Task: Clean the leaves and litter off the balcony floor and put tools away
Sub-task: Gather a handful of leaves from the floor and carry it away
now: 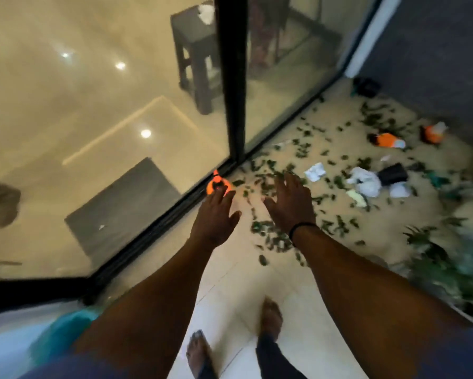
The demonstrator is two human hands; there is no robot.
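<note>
Head: leaves (268,236) litter balcony floor (230,269) by glass door (120,119).

You held both bare forearms extended forward, toward twelve o'clock. Your left hand (215,220) was palm-down, fingers straight and loosely spread, gripping nothing. Your right hand (290,203), at three o'clock of the left and slightly apart from it, was likewise open with fingers splayed. A dark band (302,231) circled your right wrist. Both feet showed at six o'clock.
</note>
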